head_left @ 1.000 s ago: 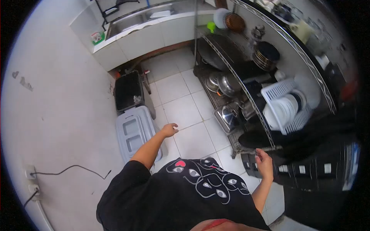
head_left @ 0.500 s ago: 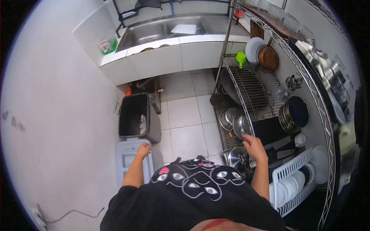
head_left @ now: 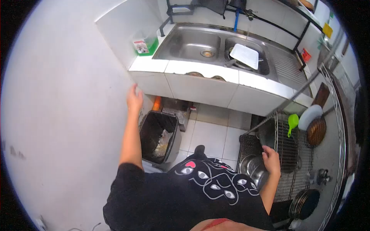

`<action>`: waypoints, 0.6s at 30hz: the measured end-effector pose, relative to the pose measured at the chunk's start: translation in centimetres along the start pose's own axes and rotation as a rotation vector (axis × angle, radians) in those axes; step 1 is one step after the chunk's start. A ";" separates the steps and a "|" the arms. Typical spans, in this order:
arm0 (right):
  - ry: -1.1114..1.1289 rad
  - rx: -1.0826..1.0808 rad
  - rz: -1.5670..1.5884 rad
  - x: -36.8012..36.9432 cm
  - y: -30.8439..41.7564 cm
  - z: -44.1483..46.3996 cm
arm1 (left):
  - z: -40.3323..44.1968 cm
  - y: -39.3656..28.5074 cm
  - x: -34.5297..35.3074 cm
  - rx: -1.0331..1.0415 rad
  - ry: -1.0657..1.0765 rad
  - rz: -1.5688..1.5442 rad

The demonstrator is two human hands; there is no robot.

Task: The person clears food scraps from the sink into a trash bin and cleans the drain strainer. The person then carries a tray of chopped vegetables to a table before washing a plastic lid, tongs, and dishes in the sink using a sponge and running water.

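Note:
My left hand (head_left: 135, 98) is raised beside the white wall, just below the left end of the tiled counter, its fingers apart and holding nothing. Over the lower level of the wire rack, near a metal pot (head_left: 252, 167), is my right hand (head_left: 271, 159), with loosely curled fingers and nothing in them. Ahead stands a double steel sink (head_left: 192, 44). Its right basin holds a white tray (head_left: 245, 56) on top of a dark pan. A green container (head_left: 146, 47) with a printed label sits at the counter's left end.
An open black bin (head_left: 173, 148) with crumpled waste inside stands below the counter. The wire rack (head_left: 277, 127) on the right carries a green scoop (head_left: 293, 122), a white plate (head_left: 310, 115), a round woven item (head_left: 316, 132) and stacked dark plates (head_left: 306, 204).
The view has moved forward to the sink and bin. My left hand has gone from above the bin lid up to the wall by the counter. My right hand has moved forward along the rack.

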State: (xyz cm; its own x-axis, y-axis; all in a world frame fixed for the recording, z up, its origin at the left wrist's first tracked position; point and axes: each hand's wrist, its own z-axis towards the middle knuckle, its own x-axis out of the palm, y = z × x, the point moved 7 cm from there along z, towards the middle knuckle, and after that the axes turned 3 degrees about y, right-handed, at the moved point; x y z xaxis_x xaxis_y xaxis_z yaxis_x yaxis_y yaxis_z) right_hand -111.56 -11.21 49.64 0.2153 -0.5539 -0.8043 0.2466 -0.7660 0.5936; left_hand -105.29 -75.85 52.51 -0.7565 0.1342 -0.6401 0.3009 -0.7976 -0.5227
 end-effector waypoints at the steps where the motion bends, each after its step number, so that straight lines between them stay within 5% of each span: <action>1: 0.000 0.069 -0.005 0.0 -0.1 0.8 | 4.4 -0.9 0.3 0.047 -0.043 0.052; 5: -0.052 0.108 0.020 -1.1 1.7 3.0 | 20.2 -2.7 6.0 0.396 -0.103 0.244; 6: -0.070 0.090 -0.025 -1.4 1.6 4.0 | 21.9 -5.5 6.0 0.341 -0.005 0.106; 7: -0.082 0.071 -0.071 -1.9 1.8 4.7 | 26.5 -0.5 10.0 0.108 0.132 -0.081; 10: -0.040 0.287 0.071 -3.4 2.9 6.3 | 29.5 -3.4 11.0 -0.015 0.220 0.502; 14: -0.089 0.230 0.030 -3.2 2.5 8.2 | 33.3 1.9 14.8 0.103 0.216 0.634; 18: -0.073 0.170 0.113 -4.7 3.1 11.7 | 32.3 -0.8 15.4 0.021 0.342 0.446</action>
State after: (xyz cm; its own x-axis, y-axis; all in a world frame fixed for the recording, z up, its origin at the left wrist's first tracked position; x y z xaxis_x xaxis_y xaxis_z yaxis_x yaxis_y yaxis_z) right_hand -122.92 -14.75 54.94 0.1620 -0.6567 -0.7365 0.0605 -0.7384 0.6717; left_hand -135.93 -92.17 61.29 -0.3262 -0.0382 -0.9445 0.5340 -0.8319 -0.1508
